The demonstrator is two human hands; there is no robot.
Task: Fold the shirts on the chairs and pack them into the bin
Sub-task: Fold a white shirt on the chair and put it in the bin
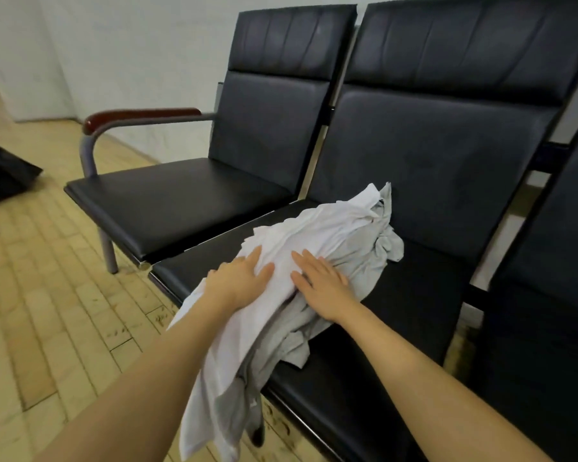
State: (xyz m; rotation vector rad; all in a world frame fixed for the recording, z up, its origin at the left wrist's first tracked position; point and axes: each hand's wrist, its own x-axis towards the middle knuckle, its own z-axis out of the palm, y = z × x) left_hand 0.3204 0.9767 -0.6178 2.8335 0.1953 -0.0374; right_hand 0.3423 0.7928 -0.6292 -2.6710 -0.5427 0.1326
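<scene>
2 hands flat: left hand (239, 278) and right hand (321, 285) press the shirts (331, 228), gripping nothing. Pile on middle chair (414, 295), hem overhanging. Light, limp; pinch shoulders.

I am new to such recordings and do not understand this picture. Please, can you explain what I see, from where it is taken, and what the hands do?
There is no machine: a person wears a camera on the head, looking forward and down at their own arms. The left hand and the right hand rest flat, fingers straight, on a pile of white and grey shirts. The pile lies on the middle black chair, partly hanging over its front edge. Nothing is gripped. The chair on the left has a wooden armrest. No bin is visible.
</scene>
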